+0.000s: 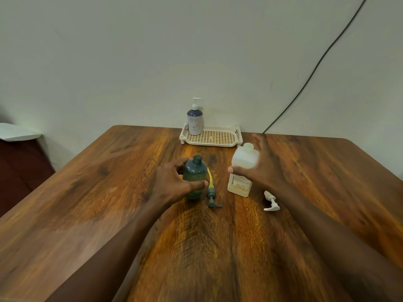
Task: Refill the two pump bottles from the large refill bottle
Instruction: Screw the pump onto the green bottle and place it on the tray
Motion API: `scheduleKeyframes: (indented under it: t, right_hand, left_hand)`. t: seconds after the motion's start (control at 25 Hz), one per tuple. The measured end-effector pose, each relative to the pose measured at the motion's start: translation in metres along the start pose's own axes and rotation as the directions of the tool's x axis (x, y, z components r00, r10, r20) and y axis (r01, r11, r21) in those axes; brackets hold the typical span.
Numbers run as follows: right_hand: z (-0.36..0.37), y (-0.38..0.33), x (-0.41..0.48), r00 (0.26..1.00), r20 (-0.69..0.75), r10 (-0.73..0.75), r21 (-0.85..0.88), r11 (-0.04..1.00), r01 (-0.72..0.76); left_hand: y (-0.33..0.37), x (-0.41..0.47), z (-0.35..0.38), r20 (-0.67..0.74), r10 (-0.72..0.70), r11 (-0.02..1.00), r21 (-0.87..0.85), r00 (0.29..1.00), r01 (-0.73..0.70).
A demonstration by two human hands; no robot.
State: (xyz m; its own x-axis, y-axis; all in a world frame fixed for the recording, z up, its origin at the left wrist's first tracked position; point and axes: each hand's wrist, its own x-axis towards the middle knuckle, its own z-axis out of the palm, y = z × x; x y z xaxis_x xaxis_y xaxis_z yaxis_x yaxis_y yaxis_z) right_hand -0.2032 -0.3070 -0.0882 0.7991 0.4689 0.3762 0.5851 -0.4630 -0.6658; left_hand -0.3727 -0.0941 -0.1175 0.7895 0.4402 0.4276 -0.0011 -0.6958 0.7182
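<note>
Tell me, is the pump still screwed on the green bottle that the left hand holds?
No. The green bottle has an open neck, and its grey pump lies on the table beside it.

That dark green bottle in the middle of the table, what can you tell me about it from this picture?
The dark green bottle looks like see-through tinted plastic, rounded, with a short threaded neck. It stands upright on the wooden table with its mouth open and no pump on it. The left hand wraps around its lower body, thumb across the front. A grey pump with a yellowish tube lies flat on the table just to its right. How full it is cannot be told.
</note>
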Motion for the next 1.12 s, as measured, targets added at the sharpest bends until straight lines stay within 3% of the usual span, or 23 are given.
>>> scheduleKeyframes:
  t: [0.08,0.16,0.28,0.36,0.48,0.6,0.68,0.8,0.88,0.96,1.12]
  right_hand:
    - [-0.004,-0.016,0.001,0.984,-0.082,-0.158,-0.067,0.986,0.153]
    - [-0.003,-0.031,0.002,0.916,-0.098,-0.390,-0.148,0.916,0.374]
    - [0.008,-0.047,0.005,0.800,0.051,-0.598,-0.109,0.793,0.600]
    - [0.020,-0.055,0.006,0.791,0.285,-0.541,-0.073,0.811,0.581]
    - [0.045,-0.051,0.010,0.719,0.647,-0.254,-0.291,0.789,0.541]
    - [0.063,-0.043,0.007,0.628,0.758,-0.174,-0.379,0.667,0.642]
    - [0.065,-0.044,0.002,0.594,0.785,-0.174,-0.365,0.645,0.671]
    - [0.067,-0.045,0.003,0.626,0.753,-0.204,-0.378,0.644,0.665]
    - [0.065,-0.049,0.007,0.681,0.690,-0.246,-0.351,0.709,0.612]
    - [0.057,-0.058,0.011,0.716,0.612,-0.335,-0.216,0.801,0.558]
    - [0.038,-0.087,0.015,0.837,0.287,-0.467,0.038,0.878,0.477]
  left_hand:
    - [-0.001,-0.001,-0.002,0.001,0.007,1.000,-0.023,1.000,-0.007]
    - [-0.002,-0.004,-0.006,-0.004,0.007,0.999,-0.041,1.000,-0.007]
    - [-0.006,-0.007,-0.014,-0.009,0.000,0.999,-0.043,1.000,-0.001]
    - [-0.010,-0.010,-0.018,-0.010,-0.003,0.999,-0.046,1.000,0.003]
    - [-0.017,-0.014,-0.025,-0.014,-0.001,0.999,-0.053,1.000,0.000]
    - [-0.021,-0.018,-0.031,-0.035,-0.005,0.999,-0.045,0.999,0.003]
    - [-0.022,-0.020,-0.034,-0.046,-0.006,0.999,-0.042,0.999,0.004]
    - [-0.023,-0.023,-0.037,-0.052,-0.002,0.999,-0.042,0.999,0.000]
    - [-0.024,-0.024,-0.038,-0.054,-0.001,0.999,-0.047,0.999,-0.001]
    - [-0.024,-0.024,-0.038,-0.057,-0.012,0.999,-0.047,0.998,0.009]
    - [-0.020,-0.025,-0.039,-0.069,-0.024,0.999,-0.043,0.997,0.021]
